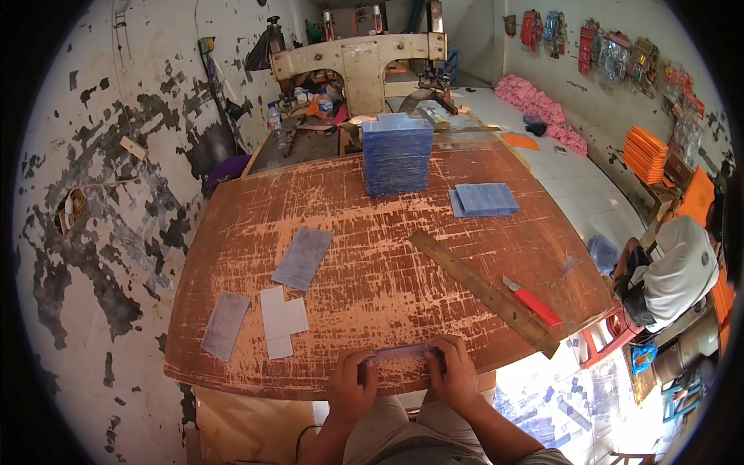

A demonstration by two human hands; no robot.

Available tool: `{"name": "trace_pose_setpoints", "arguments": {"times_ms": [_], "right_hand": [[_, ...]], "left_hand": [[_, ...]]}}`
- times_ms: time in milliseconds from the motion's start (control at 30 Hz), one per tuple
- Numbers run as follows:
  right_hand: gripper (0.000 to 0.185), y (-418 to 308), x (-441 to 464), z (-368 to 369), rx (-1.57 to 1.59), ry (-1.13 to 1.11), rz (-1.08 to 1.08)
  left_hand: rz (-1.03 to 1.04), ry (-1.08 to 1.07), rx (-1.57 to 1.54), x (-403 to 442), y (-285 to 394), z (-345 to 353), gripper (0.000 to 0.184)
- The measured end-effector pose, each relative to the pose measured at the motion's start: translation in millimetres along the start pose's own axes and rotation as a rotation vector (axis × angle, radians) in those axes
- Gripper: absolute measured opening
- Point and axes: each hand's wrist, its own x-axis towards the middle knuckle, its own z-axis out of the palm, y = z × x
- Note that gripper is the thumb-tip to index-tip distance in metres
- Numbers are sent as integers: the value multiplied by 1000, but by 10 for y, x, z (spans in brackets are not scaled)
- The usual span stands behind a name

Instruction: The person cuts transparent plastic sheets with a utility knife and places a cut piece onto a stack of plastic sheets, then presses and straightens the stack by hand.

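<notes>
At the near edge of the worn brown table (356, 256), my left hand (353, 384) and my right hand (456, 372) grip opposite ends of a thin stack of blue-grey sheets (400, 353), seen nearly edge-on. Thumbs are on the near side, with fingers curled round the ends. Left of my hands lie a white cut-out card (275, 322) and two loose blue-grey rectangles, one (225, 325) near the left edge and another (304, 258) farther in. On the right, a long ruler (480, 291) lies diagonally beside a red utility knife (535, 304) with its blade out.
A tall blue stack (397, 163) stands at the table's far side, with a low pile of blue sheets (486, 199) to its right. Behind is a large press-like machine (364, 66). A person in a light top (678, 271) sits at right. Scraps (554, 403) litter the floor.
</notes>
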Motion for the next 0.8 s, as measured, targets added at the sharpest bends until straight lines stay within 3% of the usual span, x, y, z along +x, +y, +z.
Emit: {"name": "trace_pose_setpoints", "arguments": {"times_ms": [800], "right_hand": [[25,-24,-3,12,4,28,-2]], "left_hand": [[3,-11,-11,-12,-28,-4,26]]}}
